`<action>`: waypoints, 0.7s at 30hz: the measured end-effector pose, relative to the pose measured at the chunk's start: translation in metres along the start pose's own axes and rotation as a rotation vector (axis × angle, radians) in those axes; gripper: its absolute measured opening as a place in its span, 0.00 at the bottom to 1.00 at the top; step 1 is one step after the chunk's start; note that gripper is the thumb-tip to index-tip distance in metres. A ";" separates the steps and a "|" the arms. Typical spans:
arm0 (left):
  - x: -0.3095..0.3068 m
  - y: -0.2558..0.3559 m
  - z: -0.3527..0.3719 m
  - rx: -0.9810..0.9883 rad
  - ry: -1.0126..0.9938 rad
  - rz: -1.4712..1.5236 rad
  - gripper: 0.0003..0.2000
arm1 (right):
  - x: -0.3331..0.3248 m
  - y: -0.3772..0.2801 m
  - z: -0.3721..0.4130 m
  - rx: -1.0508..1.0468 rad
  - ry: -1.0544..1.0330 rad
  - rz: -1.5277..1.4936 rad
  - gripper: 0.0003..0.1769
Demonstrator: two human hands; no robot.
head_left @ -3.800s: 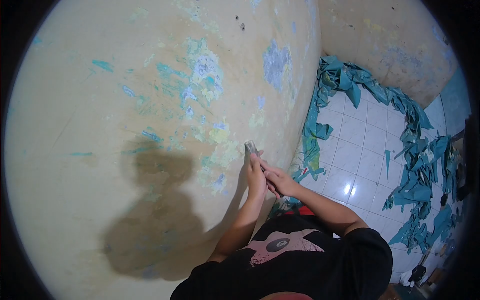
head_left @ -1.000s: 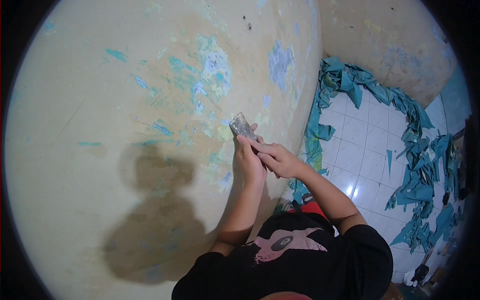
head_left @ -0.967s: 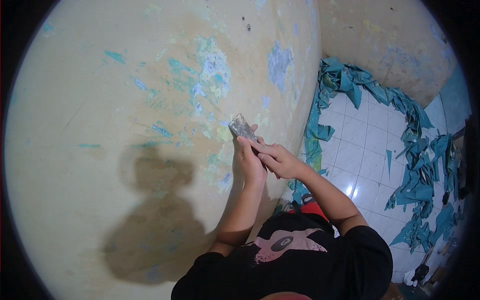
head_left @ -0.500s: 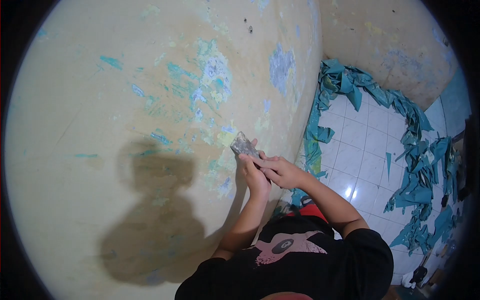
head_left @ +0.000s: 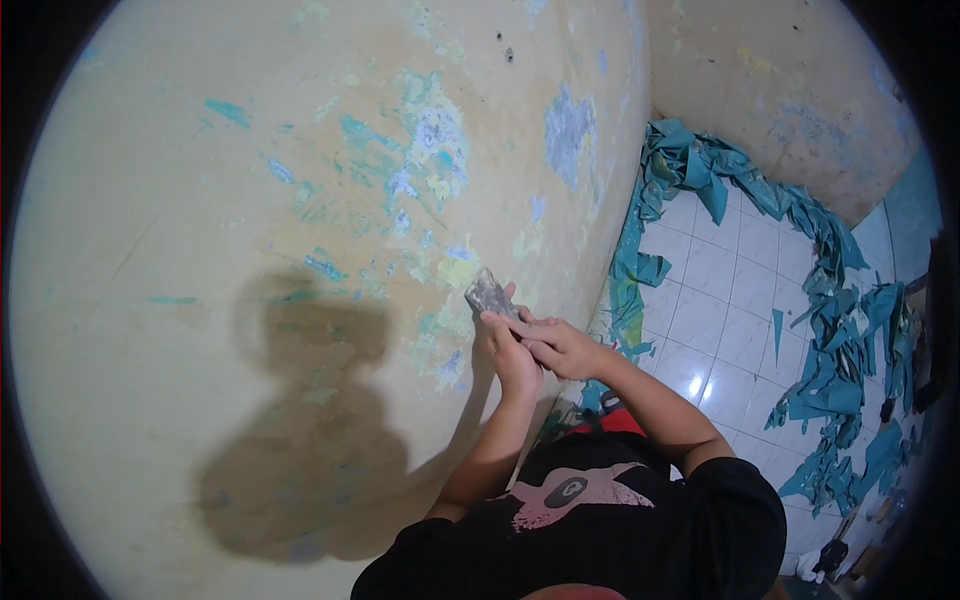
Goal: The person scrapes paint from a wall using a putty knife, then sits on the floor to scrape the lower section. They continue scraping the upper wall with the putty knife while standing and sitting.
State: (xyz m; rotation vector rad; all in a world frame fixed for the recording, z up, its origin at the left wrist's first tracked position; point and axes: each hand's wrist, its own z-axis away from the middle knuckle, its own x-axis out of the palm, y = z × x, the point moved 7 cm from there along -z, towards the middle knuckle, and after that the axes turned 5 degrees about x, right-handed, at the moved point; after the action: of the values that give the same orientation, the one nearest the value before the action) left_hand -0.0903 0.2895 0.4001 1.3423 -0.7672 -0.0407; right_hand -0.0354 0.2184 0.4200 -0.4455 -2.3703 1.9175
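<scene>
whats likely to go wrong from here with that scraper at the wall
The scraper might slip and graze the left hand, gripped close behind its flat grey head, with the right hand.

Its edge could gouge the patchy wall.

Loose teal scraps on the tiled floor might slide underfoot.

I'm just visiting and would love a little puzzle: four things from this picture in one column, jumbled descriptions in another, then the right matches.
Things:
1. Flat tool
2. Scraps
3. Floor
4. Shirt

Descriptions:
A. Black, with pink on the front
B. White and tiled
C. Held between the left hand and the right hand
D. Teal and crumpled

Right pairs: 1-C, 2-D, 3-B, 4-A
</scene>
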 end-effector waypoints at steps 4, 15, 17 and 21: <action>0.020 0.025 0.000 0.033 -0.079 -0.044 0.31 | -0.007 -0.012 -0.010 -0.009 -0.019 -0.017 0.29; 0.000 0.012 0.000 -0.008 -0.047 -0.077 0.29 | 0.006 0.002 -0.002 -0.030 0.015 0.047 0.30; 0.013 0.035 -0.012 0.145 -0.108 -0.206 0.30 | -0.002 -0.022 -0.014 -0.040 0.014 -0.004 0.29; 0.029 0.048 -0.015 0.044 -0.193 -0.158 0.30 | -0.008 -0.030 -0.019 -0.026 0.018 -0.072 0.29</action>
State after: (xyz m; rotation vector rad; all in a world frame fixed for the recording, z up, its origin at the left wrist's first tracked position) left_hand -0.0795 0.3017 0.4559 1.4533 -0.8261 -0.2835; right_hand -0.0291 0.2290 0.4546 -0.3728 -2.3682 1.8472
